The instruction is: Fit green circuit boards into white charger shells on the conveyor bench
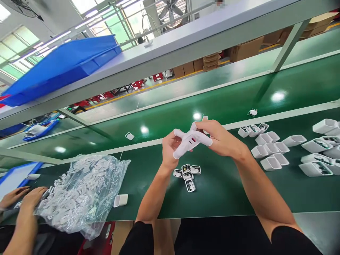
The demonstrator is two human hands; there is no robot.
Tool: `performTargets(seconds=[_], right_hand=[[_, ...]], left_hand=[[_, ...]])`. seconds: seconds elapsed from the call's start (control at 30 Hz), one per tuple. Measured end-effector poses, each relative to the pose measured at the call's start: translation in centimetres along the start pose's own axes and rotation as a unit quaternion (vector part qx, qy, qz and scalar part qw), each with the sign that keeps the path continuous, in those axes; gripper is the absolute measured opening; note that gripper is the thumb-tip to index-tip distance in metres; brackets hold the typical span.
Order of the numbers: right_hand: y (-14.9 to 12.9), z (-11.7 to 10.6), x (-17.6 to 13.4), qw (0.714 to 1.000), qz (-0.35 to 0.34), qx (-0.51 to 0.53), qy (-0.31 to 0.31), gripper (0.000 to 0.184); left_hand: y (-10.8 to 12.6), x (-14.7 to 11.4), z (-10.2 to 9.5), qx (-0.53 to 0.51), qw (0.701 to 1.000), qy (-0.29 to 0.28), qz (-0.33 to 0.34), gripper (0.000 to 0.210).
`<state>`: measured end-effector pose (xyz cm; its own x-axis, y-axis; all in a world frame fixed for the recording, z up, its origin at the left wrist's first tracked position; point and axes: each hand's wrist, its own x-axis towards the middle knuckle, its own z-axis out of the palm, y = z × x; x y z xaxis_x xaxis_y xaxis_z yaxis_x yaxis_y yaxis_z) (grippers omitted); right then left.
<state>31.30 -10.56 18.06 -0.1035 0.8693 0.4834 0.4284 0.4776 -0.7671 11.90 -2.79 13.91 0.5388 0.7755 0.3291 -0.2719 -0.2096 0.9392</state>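
Note:
A small white USB charger (193, 141) is held up between my two hands, its face with a red port and a smaller dark slot turned toward me. My left hand (171, 148) grips it from the left, white covers on the fingertips. From the other side my right hand (219, 137) pinches it, with thumb and fingers covered in white too. The fingers hide most of the charger's body. Below my hands, several white charger housings (188, 176) stand close together on the green table, circuit parts showing inside.
White housings (270, 149) stand in groups at the right. A clear bag (87, 187) of white parts lies left, near a co-worker's hands (33, 196). A lone housing (120, 200) lies beside the bag. A shelf (164, 53) with a blue bin (66, 67) spans above the green belt (170, 120).

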Motion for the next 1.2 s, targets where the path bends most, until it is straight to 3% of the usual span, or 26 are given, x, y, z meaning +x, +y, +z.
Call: performTargets(seconds=[0.23,0.4,0.47,0.73,1.07,1.2], right_hand=[[0.0,0.1,0.4,0.999,-0.025,-0.037,0.014,0.074],[0.3,-0.5,0.3,0.985,0.018,-0.112,0.130,0.062],[0.2,-1.0,0.0,0.981,0.030,-0.121,0.146,0.063],[-0.7,-1.8,-0.3,0.974,0.049,-0.159,0.156,0.070],[-0.5,-1.9,-0.3,0.972,0.054,-0.175,0.150,0.071],[-0.3,-1.9,-0.4,0.972,0.059,-0.176,0.141,0.070]], left_hand=[[-1.8,0.2,0.3,-0.011,0.999,0.030,0.020,0.067],[-4.2,2.4,-1.0,0.024,0.994,0.094,0.059,0.063],[-5.6,3.4,-1.9,0.018,0.993,0.107,0.049,0.061],[-9.7,4.8,-3.4,0.013,0.986,0.154,0.064,0.060],[-12.5,5.3,-4.8,0.074,0.960,0.218,0.162,0.059],[-13.1,5.3,-5.1,0.105,0.952,0.212,0.196,0.060]])
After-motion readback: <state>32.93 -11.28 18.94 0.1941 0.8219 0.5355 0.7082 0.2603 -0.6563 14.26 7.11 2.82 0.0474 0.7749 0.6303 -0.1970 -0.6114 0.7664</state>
